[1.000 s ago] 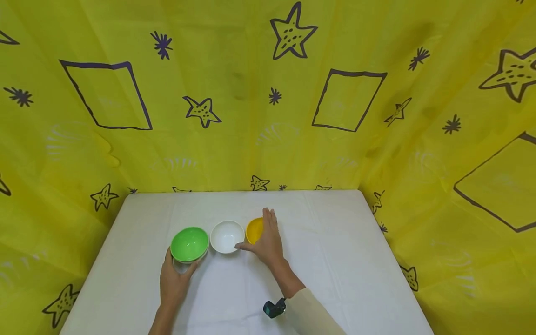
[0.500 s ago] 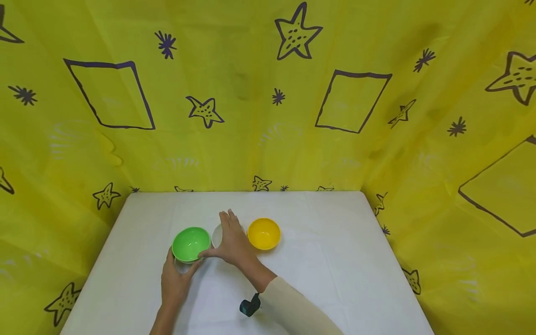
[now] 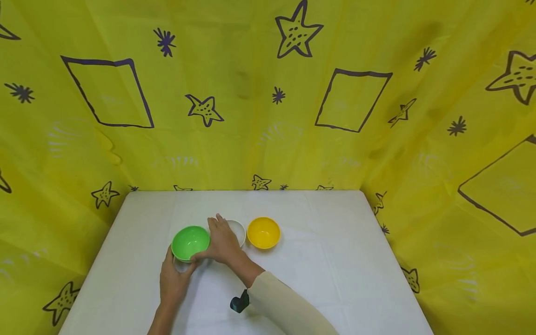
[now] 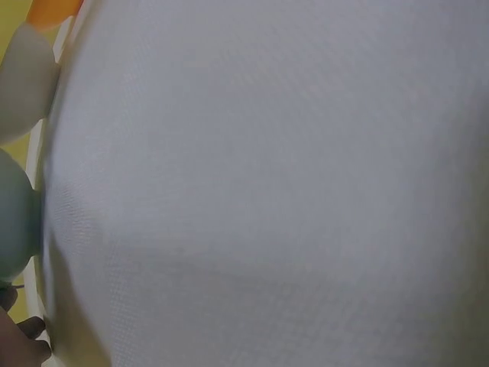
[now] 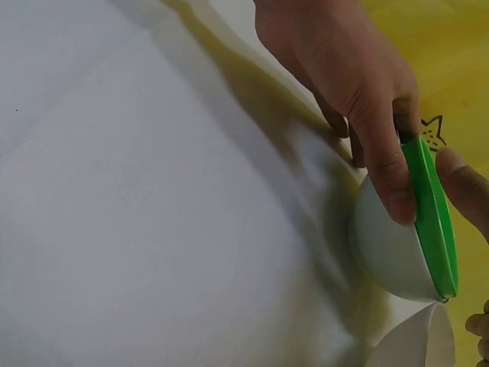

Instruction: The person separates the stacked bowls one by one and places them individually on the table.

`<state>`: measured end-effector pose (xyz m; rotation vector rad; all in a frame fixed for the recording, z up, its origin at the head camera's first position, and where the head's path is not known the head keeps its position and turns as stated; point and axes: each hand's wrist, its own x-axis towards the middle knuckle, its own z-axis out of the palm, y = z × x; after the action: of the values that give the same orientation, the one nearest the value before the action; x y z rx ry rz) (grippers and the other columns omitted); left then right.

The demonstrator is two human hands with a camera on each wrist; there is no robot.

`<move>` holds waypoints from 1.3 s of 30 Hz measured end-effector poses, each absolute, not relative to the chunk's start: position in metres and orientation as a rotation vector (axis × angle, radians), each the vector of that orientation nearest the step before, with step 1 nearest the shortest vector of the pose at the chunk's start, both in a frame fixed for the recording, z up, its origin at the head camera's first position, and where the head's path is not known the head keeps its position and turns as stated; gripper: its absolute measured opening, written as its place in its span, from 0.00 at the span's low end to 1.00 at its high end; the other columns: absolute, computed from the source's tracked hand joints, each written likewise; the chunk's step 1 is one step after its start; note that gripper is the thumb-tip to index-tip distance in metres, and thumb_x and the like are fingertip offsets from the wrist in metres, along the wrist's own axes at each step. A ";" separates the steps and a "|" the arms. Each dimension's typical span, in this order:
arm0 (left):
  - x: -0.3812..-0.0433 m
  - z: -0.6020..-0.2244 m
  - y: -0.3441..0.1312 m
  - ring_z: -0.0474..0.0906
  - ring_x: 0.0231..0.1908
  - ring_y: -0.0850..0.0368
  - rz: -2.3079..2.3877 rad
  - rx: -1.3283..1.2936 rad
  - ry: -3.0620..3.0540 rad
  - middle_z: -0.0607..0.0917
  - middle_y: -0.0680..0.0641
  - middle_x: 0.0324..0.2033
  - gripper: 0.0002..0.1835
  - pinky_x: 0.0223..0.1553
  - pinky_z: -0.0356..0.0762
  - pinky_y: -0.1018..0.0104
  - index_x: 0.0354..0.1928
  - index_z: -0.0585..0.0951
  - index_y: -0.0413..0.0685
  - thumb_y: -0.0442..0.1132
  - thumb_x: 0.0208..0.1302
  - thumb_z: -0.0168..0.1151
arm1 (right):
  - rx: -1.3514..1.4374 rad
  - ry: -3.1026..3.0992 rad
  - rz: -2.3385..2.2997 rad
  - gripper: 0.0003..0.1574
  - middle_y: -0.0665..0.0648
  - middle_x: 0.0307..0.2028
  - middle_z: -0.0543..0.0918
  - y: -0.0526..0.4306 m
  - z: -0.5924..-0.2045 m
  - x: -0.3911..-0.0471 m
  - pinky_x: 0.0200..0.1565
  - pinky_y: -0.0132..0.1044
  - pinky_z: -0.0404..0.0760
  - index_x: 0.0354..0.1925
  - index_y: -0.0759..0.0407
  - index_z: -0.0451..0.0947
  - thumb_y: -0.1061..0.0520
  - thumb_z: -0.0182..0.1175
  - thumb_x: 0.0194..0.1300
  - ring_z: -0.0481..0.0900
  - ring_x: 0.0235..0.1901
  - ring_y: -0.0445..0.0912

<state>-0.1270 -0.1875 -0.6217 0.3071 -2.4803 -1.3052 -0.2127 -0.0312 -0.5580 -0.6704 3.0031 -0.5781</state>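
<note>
A green bowl sits nested in a white bowl at the left of the row. My left hand grips this pair from the near left, its thumb on the white bowl's side just under the green rim in the right wrist view. My right hand is spread along the pair's right side, fingers extended, thumb right beside the green rim. Behind the right hand, another white bowl is partly hidden. A yellow bowl stands to its right.
All the bowls are on a table with a white cloth. Yellow curtain-like walls with drawn stars close off the back and sides. A small black device hangs at the right wrist.
My right hand has moved left from the yellow bowl, across the single white bowl, to the green bowl's right side. The left hand keeps its hold on the nested bowls.
</note>
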 end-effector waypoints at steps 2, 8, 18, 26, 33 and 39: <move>-0.127 -0.622 -0.187 0.64 0.71 0.26 -1.296 0.300 -2.472 0.70 0.27 0.72 0.50 0.69 0.62 0.28 0.78 0.62 0.35 0.38 0.58 0.81 | -0.682 3.001 -0.548 0.77 0.58 0.73 0.73 -0.033 -0.559 -0.213 0.76 0.39 0.62 0.76 0.61 0.65 0.20 0.79 0.41 0.59 0.78 0.51; -0.127 -0.621 -0.188 0.65 0.70 0.24 -1.289 0.275 -2.460 0.70 0.27 0.71 0.50 0.68 0.62 0.27 0.78 0.62 0.35 0.36 0.57 0.81 | -0.722 3.021 -0.486 0.75 0.57 0.70 0.76 -0.037 -0.560 -0.213 0.78 0.39 0.56 0.74 0.62 0.68 0.19 0.78 0.41 0.62 0.77 0.51; -0.129 -0.624 -0.190 0.64 0.71 0.25 -1.295 0.293 -2.483 0.69 0.29 0.73 0.50 0.68 0.62 0.27 0.78 0.62 0.37 0.35 0.57 0.80 | -0.790 3.040 -0.391 0.73 0.54 0.67 0.79 -0.041 -0.561 -0.216 0.78 0.41 0.56 0.71 0.59 0.72 0.17 0.77 0.39 0.66 0.75 0.49; -0.129 -0.624 -0.190 0.64 0.70 0.24 -1.282 0.299 -2.491 0.69 0.28 0.72 0.50 0.68 0.62 0.27 0.78 0.62 0.36 0.35 0.58 0.80 | -0.825 3.036 -0.415 0.67 0.50 0.60 0.83 -0.044 -0.564 -0.215 0.77 0.42 0.60 0.67 0.54 0.76 0.18 0.78 0.39 0.69 0.73 0.49; -0.129 -0.623 -0.190 0.63 0.71 0.24 -1.293 0.303 -2.501 0.68 0.28 0.73 0.50 0.69 0.60 0.27 0.78 0.62 0.36 0.33 0.57 0.80 | -0.795 3.022 -0.449 0.63 0.48 0.56 0.84 -0.046 -0.563 -0.215 0.77 0.40 0.60 0.64 0.54 0.77 0.20 0.79 0.40 0.71 0.72 0.48; -0.127 -0.623 -0.190 0.63 0.71 0.24 -1.294 0.312 -2.515 0.68 0.28 0.73 0.50 0.69 0.61 0.27 0.78 0.62 0.35 0.33 0.58 0.79 | -0.747 3.008 -0.463 0.63 0.50 0.56 0.84 -0.047 -0.563 -0.213 0.75 0.37 0.63 0.64 0.56 0.76 0.21 0.80 0.40 0.75 0.67 0.47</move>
<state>-0.1272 -0.1898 -0.6230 0.3115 -2.5146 -1.2937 -0.2132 -0.0474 -0.5631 -0.7475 3.0085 -0.4630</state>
